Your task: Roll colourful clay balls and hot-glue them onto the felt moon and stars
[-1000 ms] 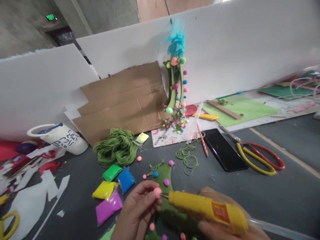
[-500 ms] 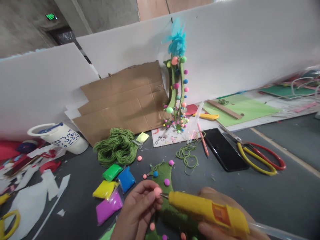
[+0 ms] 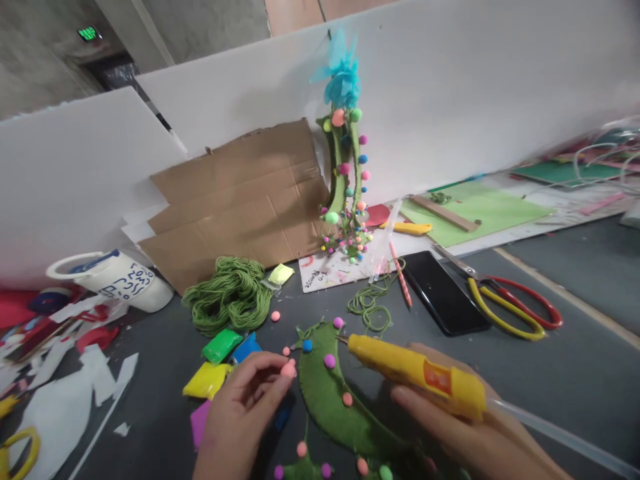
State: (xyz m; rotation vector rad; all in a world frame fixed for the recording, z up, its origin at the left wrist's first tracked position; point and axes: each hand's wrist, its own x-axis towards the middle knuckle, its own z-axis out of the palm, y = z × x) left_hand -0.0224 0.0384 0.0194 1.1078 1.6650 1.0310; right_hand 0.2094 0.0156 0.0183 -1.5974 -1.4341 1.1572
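My left hand pinches a small pink ball between thumb and fingertips, just left of a green felt crescent. Purple, blue and pink balls dot that crescent. My right hand is wrapped round a yellow hot glue gun, its nozzle pointing left near the crescent's upper right edge. A clear glue stick trails from the gun's back. Below, a smaller green felt piece with balls is cut off by the frame edge. Two loose pink balls lie by the crescent's upper left.
Packets of coloured clay and a green yarn skein lie left of centre. A decorated green crescent stands before the white board. To the right are a black phone, scissors and a pink pencil. A white bucket leans at left.
My left hand has drawn the pink ball left, away from the glue gun's nozzle. The gun has moved slightly up and right, uncovering more of the green crescent.
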